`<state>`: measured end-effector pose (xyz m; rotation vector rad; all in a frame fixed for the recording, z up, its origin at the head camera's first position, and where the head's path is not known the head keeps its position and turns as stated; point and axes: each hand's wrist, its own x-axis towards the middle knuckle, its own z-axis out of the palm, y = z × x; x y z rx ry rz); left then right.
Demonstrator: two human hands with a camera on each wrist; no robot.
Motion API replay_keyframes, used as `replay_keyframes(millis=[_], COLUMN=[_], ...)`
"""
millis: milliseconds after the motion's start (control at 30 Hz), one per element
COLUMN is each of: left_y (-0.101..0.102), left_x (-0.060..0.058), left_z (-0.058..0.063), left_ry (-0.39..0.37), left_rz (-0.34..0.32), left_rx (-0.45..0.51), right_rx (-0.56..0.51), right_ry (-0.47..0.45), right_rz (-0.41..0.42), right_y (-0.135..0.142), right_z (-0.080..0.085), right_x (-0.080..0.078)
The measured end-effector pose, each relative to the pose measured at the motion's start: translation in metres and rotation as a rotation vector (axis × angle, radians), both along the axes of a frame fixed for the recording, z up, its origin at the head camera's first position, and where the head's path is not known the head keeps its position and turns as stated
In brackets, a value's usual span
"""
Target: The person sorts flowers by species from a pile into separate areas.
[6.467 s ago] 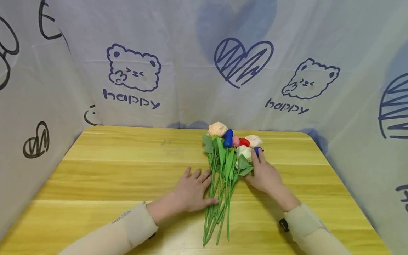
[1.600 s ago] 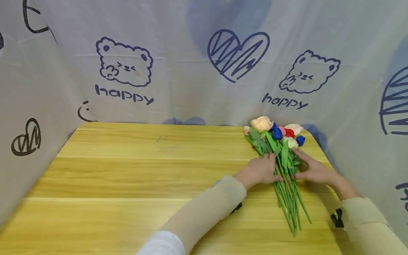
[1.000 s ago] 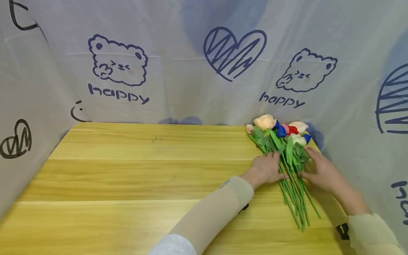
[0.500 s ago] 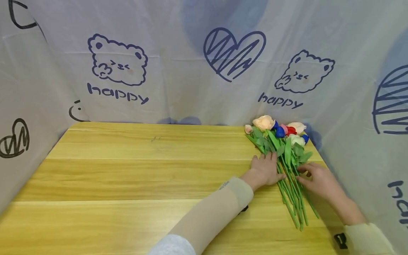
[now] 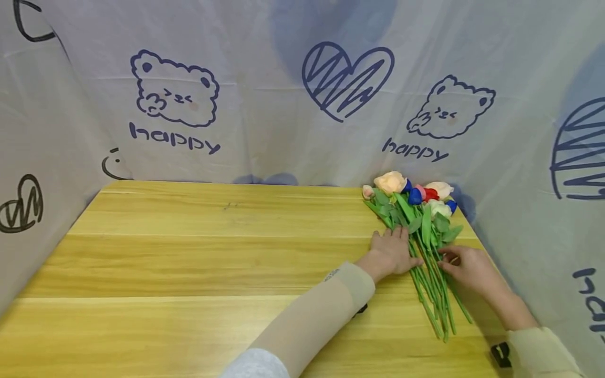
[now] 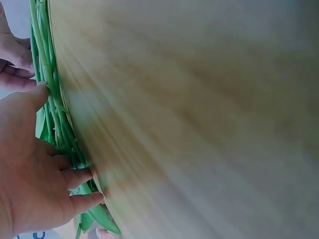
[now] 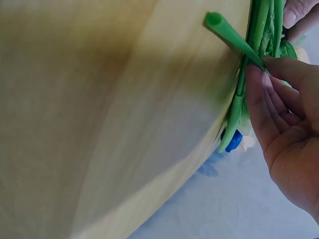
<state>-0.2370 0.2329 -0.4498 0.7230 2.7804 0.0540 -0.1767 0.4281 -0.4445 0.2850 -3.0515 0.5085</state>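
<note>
A bunch of artificial flowers (image 5: 431,286) lies at the table's right side, green stems toward me. Its heads include a large peach bloom (image 5: 390,182), blue buds (image 5: 415,196), a red one (image 5: 431,195) and a white bloom (image 5: 440,208). My left hand (image 5: 390,253) rests flat with spread fingers along the left of the stems; its thumb touches them in the left wrist view. On the other side, my right hand (image 5: 470,266) pinches a green stem (image 7: 234,41) between thumb and fingertips. The stem's cut end sticks out past the thumb in the right wrist view.
The wooden table (image 5: 189,262) extends far to the left of the bunch. Its right edge runs close by my right hand. A printed cloth (image 5: 264,105) with bears and hearts hangs behind the table and along both sides.
The flowers have moved from the table's middle to its right side, with both hands beside them. My right hand has come down from the blooms to the stems and now pinches one.
</note>
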Motion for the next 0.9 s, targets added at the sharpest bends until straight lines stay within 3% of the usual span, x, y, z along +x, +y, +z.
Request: replay_keyframes(millis=[333,567,800,900], left_y=[-0.005,-0.015,-0.039,-0.055], left_x=[0.001,0.002,0.004,0.003], left_z=[-0.003,0.008,0.028,0.034], left_ry=[-0.022,-0.042,-0.061,-0.043], left_rz=[-0.009,-0.039,-0.031,-0.021], left_rx=[0.033,0.071,0.289,0.401], right_rx=[-0.145,-0.277,-0.424,-0.554], right_ry=[-0.065,-0.034,0.055,0.099], right_rz=[-0.066,-0.143,-0.22,-0.227], right_y=[-0.001,0.001,-0.015,-0.034], right_z=[0.003,0.009,0.023,0.03], right_x=[0.007,0.016,0.021,0.021])
